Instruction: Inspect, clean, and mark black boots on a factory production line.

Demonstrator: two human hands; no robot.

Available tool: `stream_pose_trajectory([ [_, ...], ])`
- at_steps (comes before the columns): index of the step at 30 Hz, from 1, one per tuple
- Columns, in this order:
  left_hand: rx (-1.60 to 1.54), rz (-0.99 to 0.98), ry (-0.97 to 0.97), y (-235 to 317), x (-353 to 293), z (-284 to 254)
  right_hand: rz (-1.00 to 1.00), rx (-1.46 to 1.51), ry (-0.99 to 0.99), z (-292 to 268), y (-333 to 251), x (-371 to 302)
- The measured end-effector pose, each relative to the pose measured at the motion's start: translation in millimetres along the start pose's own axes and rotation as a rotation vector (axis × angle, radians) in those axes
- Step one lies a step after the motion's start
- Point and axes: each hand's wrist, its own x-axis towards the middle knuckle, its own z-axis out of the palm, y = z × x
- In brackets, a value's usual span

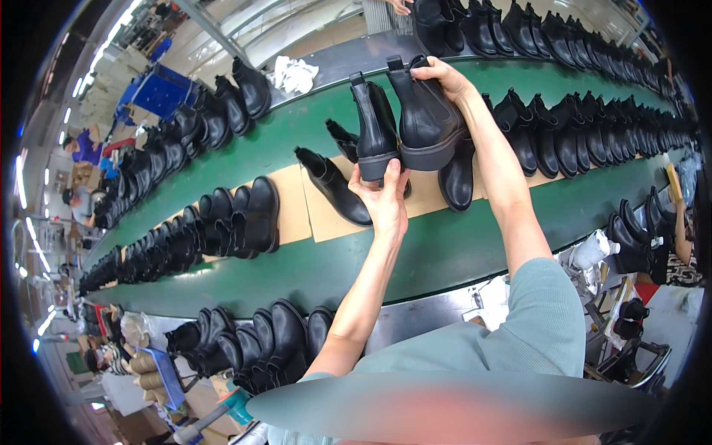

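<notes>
Above the green work surface (311, 274), I hold up two black ankle boots side by side, heels facing me. My left hand (384, 204) is closed around the heel and sole of the left boot (374, 122). The right boot (424, 111) is gripped at its upper opening by my right hand (446, 76), fingers partly behind the leather. Both boots are upright, with pull tabs on top. Beneath them, a black boot (335, 189) lies tilted on tan cardboard (294, 189). Another boot (457, 182) rests there on the right, partly hidden behind the held one.
Rows of black boots line the green surface to the left (215, 222) and right (571, 130). More boots stand on the far ledge, near a white crumpled cloth (294, 74), and on the near ledge (274, 341). Other people work at the far left, far edge and right.
</notes>
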Motion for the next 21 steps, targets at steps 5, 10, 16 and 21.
stream_pose_trajectory([
  [5, 0.006, 0.019, 0.037, 11.6, -15.7, -3.6, 0.0, -0.24, 0.006, 29.3, -33.8, -16.3],
  [10, 0.085, 0.139, 0.084, 20.1, -37.4, 0.4, 0.032, -0.323, -0.001, 52.5, -52.7, -42.5],
  [16, 0.24, 0.326, 0.075, 25.2, -61.5, 0.8, 0.017, -0.207, 0.016, 55.9, -53.3, -68.0],
  [21, 0.294, 0.472, 0.012, 26.4, -76.3, -2.8, 0.012, -0.13, 0.054, 62.6, -49.0, -85.9],
])
